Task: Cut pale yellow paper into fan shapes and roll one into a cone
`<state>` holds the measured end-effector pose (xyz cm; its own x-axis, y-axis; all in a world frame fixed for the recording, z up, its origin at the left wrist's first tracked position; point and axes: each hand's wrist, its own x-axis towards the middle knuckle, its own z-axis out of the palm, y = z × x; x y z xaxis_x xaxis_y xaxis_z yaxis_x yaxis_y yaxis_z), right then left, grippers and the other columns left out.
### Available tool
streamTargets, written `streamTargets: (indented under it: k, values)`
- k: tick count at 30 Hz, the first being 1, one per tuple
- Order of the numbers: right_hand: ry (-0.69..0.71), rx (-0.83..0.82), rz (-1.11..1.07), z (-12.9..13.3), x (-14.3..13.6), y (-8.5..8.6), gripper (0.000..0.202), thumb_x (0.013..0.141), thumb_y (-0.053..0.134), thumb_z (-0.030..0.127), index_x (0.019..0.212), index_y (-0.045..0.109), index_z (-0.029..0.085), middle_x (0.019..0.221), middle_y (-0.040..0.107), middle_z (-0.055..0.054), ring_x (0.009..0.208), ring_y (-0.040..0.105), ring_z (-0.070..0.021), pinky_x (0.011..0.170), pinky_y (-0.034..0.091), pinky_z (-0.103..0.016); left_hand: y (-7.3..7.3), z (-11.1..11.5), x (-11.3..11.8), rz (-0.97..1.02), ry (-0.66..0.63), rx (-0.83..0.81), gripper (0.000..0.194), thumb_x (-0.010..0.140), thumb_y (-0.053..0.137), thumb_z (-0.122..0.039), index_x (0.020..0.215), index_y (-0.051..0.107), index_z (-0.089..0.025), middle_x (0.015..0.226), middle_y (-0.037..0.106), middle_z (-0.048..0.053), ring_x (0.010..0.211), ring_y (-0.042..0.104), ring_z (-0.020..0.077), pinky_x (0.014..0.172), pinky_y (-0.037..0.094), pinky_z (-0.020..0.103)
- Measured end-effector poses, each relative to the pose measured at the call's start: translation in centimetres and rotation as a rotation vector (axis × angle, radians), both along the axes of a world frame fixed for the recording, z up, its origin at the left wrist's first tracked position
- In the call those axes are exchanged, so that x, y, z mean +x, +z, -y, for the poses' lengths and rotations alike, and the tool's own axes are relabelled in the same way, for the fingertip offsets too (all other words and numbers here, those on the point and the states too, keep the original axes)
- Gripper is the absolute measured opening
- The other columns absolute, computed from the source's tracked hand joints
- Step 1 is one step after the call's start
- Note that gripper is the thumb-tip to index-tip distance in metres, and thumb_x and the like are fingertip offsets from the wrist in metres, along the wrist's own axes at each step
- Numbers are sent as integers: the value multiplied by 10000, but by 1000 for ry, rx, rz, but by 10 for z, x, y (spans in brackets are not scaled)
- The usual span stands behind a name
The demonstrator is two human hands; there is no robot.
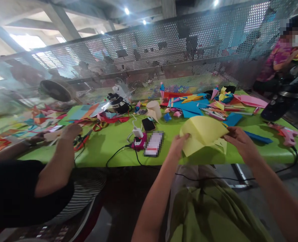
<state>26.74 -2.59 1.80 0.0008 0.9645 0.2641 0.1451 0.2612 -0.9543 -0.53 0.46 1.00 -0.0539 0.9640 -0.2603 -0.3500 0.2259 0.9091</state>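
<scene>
A sheet of yellow paper, bent into a curve with a crease, is held up just above the table's front edge. My left hand pinches its left side, thumb on top. At its right corner, my right hand has the edge between thumb and fingers. Below the sheet a smaller yellow flap hangs; whether it is a separate piece I cannot tell. Near my right hand lie a folded blue paper strip and a pink glue gun. A phone lies left of my left hand.
A green-covered table carries a magenta power socket, cables, coloured paper and a dark bottle. A black cable crosses over my lap. At left, a co-worker's arm reaches among paper scraps and scissors. A perforated metal screen stands behind.
</scene>
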Motion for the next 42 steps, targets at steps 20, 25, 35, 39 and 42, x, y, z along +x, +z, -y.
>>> streamTargets:
  k: [20,25,35,39,42]
  values:
    - [2,202,959,-18,69,-10,478,1046,414,459,1458,581,285,1526,590,-81,1381,558,-294,1156,417,-456,-2,-10,-29,-151,168,72,251,653,797,-255,871,756,-136,800,782,105,721,730,238,634,562,294]
    - [-3,189,1005,-66,35,3,380,971,540,325,1305,708,260,1314,739,-102,1136,694,-344,959,528,-486,2,-5,-19,-143,145,72,267,660,779,-257,897,776,-134,887,798,120,814,739,260,664,558,294]
    - [39,137,1138,-123,12,-9,633,701,693,104,1327,677,195,1248,742,-171,1062,674,-352,859,495,-415,1,2,-26,-1,184,46,355,674,793,-311,976,751,-132,932,787,132,788,739,256,713,569,340]
    - [16,139,1093,-127,11,0,596,755,705,163,1348,650,186,1399,643,-194,1115,638,-327,851,465,-369,-3,3,-27,91,241,21,384,680,813,-296,1018,723,-138,962,781,122,790,736,235,723,577,333]
    - [-18,154,1017,-127,16,10,658,777,698,166,1424,603,235,1537,523,-178,1164,610,-331,890,455,-377,-7,2,-27,125,269,9,379,698,810,-289,1032,710,-141,956,770,108,766,725,216,719,573,329]
